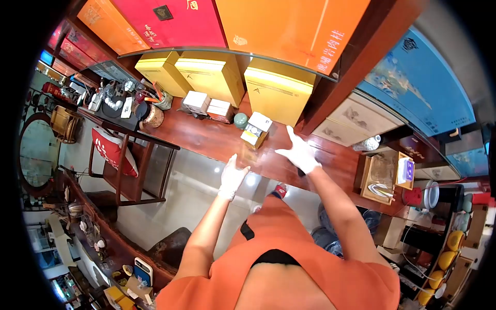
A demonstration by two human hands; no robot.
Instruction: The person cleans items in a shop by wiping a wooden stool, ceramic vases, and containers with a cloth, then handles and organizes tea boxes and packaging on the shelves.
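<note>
My left hand point(233, 178), in a white glove, is at the front edge of the brown wooden counter point(206, 138) with its fingers apart and nothing in it. My right hand point(300, 152), gloved in white too, is over the counter with thumb and fingers spread. Between and beyond the two hands stands a small yellow and white box point(254, 135); neither hand touches it. Left of this box is a round green container point(241, 120). Further left sit a white box point(197, 102) and a low brown and white box point(220, 110).
Yellow boxes point(279, 93) line the counter's back, under a shelf of orange and red boxes point(294, 28). To the right is a wooden tray point(378, 175). A wooden chair point(126, 160) with a red cushion point(114, 150) stands left; water bottles point(330, 232) are below the counter.
</note>
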